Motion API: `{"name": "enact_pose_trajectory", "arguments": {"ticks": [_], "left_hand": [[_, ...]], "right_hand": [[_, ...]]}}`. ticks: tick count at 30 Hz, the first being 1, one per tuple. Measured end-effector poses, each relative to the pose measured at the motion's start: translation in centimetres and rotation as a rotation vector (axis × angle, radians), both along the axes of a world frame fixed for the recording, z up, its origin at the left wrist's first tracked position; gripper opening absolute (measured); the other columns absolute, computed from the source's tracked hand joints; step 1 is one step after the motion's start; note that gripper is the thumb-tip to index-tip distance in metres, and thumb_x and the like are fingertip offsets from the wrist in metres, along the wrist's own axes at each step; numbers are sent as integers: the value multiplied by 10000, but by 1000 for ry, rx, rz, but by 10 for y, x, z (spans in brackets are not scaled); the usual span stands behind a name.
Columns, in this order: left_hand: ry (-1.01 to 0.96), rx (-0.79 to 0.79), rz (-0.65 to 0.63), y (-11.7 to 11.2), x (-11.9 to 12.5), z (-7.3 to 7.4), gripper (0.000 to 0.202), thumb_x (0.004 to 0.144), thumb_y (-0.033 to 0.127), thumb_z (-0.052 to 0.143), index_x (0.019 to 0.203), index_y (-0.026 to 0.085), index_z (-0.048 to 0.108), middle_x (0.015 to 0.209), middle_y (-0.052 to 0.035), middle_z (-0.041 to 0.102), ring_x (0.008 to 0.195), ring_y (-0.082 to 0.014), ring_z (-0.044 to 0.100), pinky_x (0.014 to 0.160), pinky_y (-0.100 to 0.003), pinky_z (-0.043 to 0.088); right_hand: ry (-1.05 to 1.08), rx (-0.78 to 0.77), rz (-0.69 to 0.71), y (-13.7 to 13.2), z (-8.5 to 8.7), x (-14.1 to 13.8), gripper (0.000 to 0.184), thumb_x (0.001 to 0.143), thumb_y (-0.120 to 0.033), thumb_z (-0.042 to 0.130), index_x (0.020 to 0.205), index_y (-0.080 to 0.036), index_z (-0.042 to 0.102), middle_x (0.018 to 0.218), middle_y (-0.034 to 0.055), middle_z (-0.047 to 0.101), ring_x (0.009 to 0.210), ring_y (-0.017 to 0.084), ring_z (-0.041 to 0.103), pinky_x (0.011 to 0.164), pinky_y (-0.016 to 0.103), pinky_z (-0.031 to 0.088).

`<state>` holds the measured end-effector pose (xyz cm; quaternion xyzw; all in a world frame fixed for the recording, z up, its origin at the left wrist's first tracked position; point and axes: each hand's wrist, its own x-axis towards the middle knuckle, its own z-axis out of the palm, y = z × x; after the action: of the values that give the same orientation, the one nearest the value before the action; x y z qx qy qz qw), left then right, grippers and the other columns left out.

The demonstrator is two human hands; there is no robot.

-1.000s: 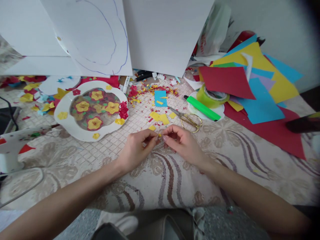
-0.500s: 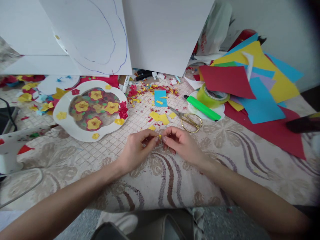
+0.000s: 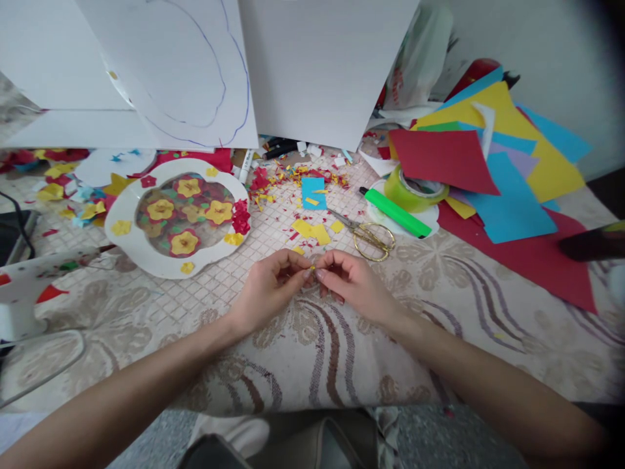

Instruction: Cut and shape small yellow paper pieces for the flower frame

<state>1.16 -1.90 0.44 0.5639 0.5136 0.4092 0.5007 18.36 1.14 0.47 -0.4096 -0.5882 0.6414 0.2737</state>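
My left hand [image 3: 271, 286] and my right hand [image 3: 354, 283] meet fingertip to fingertip just above the patterned tablecloth. Between their thumbs and forefingers is a tiny yellow paper piece [image 3: 313, 268], mostly hidden by the fingers. Both hands are closed in a pinch on it. Just beyond them lie several yellow paper scraps [image 3: 319, 233] and gold-handled scissors [image 3: 372, 241], whose blades point away to the left. A blue paper piece [image 3: 313, 202] with small yellow strips on it is further back. To the left, a white scalloped frame [image 3: 114, 202] carries red and yellow paper flowers [image 3: 184, 242].
A green utility knife [image 3: 398, 213] and a yellow tape roll [image 3: 415, 194] sit right of the scissors. Coloured paper sheets [image 3: 517, 202] pile up at right. At left lies a white glue gun [image 3: 22, 306]. White boards [image 3: 322, 71] stand along the back, with paper shreds before them.
Both hands stay almost in place, with the fingertips drawn slightly closer around the yellow piece. Everything on the table looks unmoved.
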Motion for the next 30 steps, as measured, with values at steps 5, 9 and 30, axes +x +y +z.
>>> {"name": "enact_pose_trajectory", "arguments": {"ticks": [5, 9, 30], "left_hand": [[48, 28, -89, 1, -3, 0, 215, 850, 215, 543, 1048, 147, 595, 903, -56, 687, 798, -124, 640, 700, -236, 510], [188, 97, -39, -2, -4, 1, 179, 842, 205, 552, 996, 169, 635, 922, -42, 692, 803, -123, 638, 712, -234, 501], [-279, -213, -56, 9, -9, -4, 180, 775, 275, 654, 824, 125, 569, 728, -4, 598, 655, -91, 554, 637, -222, 448]], "right_hand": [[-13, -1, -10, 0, 0, 0, 70, 827, -232, 561, 807, -170, 536, 642, -35, 560, 470, 77, 473, 435, 201, 350], [-39, 4, -29, 0, 0, 1, 101, 820, -259, 575, 824, -163, 544, 647, -33, 557, 464, 74, 455, 430, 202, 338], [16, 83, -13, -2, -3, 3, 68, 873, -233, 565, 854, -168, 568, 689, -17, 569, 543, 78, 504, 478, 188, 389]]}}
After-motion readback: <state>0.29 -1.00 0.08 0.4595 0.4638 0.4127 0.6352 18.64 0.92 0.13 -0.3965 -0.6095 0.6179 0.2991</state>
